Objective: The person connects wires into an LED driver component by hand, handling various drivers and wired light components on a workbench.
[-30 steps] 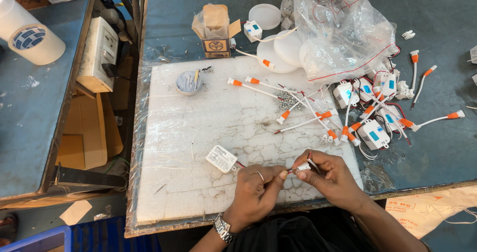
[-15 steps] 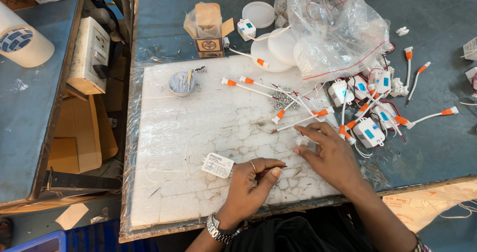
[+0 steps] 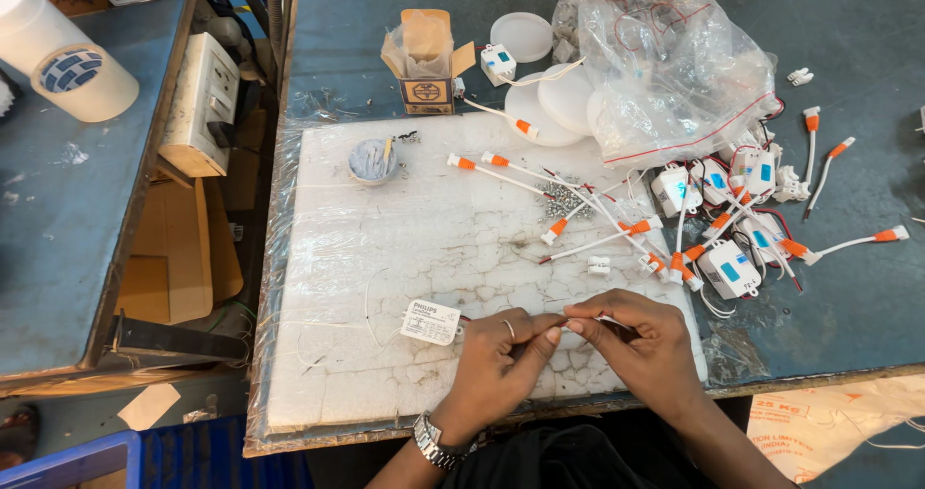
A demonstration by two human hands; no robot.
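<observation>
Pinching thin wires, seemingly, both hands' (image 3: pixel 568 340) grips meeting, white driver box (image 3: pixel 431 321) leftward

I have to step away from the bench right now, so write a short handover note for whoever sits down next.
Left hand: pinching thin wires beside the small white driver box on the white slab.
Right hand: fingertips meet the left's, pinching the same wires.
Nearby: loose white leads with orange ends mid-slab; a pile of white driver boxes at the slab's right edge; clear plastic bag behind.
Done: cannot tell from here.
Left: the loose leads lie unjoined.
</observation>
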